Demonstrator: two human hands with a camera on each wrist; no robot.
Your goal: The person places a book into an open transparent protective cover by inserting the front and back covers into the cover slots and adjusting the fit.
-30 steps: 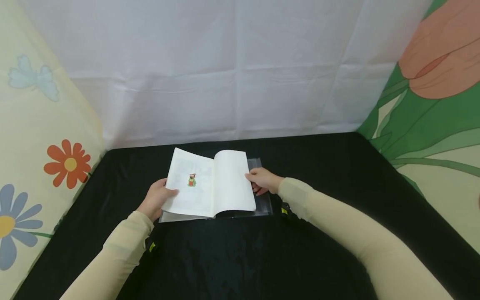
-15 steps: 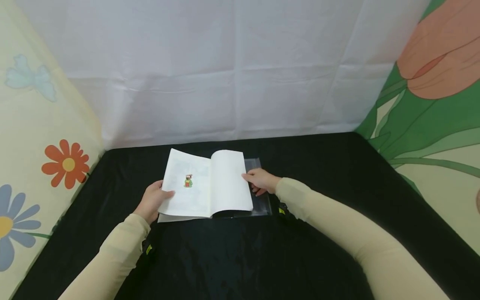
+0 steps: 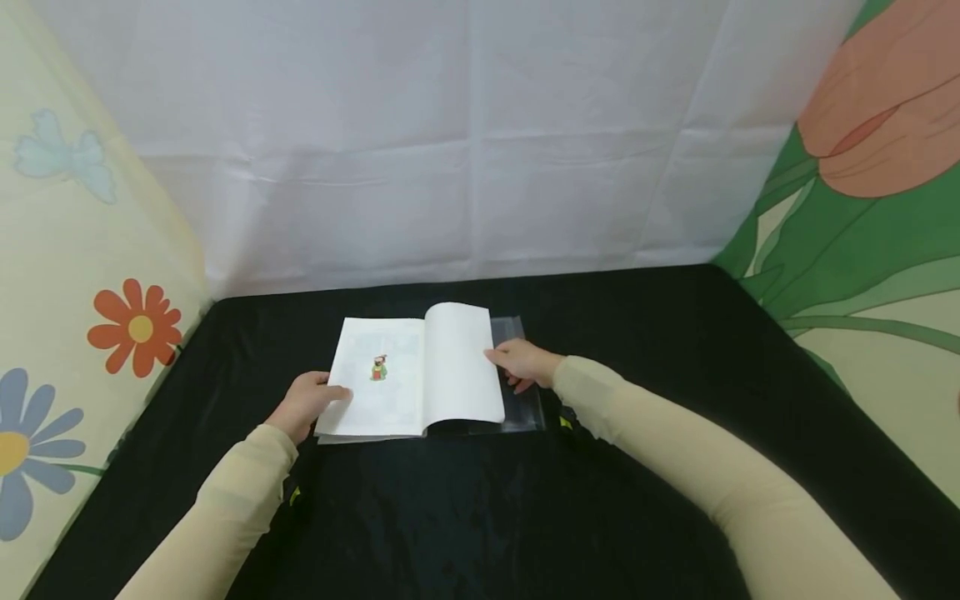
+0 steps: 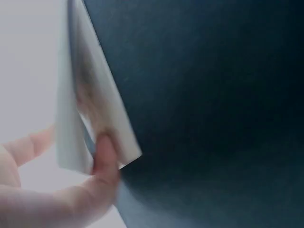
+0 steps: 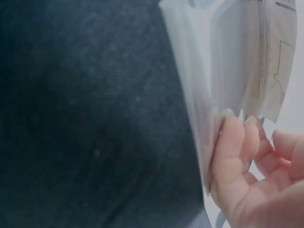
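Observation:
An open book (image 3: pixel 378 408) lies on the black tabletop, its left page printed with a small figure in green and red. The right page (image 3: pixel 465 367) is white and arches up from the spine. Beneath it, a clear plastic cover (image 3: pixel 522 408) sticks out to the right. My left hand (image 3: pixel 305 404) grips the left edge, thumb on the page; in the left wrist view one finger lies between the leaves (image 4: pixel 76 123). My right hand (image 3: pixel 527 362) pinches the right page's edge. In the right wrist view its other fingers (image 5: pixel 232 152) touch the clear plastic cover (image 5: pixel 190 95).
Black cloth (image 3: pixel 637 333) covers the table around the book. A white cloth backdrop (image 3: pixel 465 167) hangs behind the far edge. Flower-patterned panels stand at the left (image 3: pixel 97 250) and right (image 3: pixel 862 250).
The left side of the book has come down flatter onto the table, and my left hand has lowered slightly with it. My right hand stays nearly still at the right page's edge.

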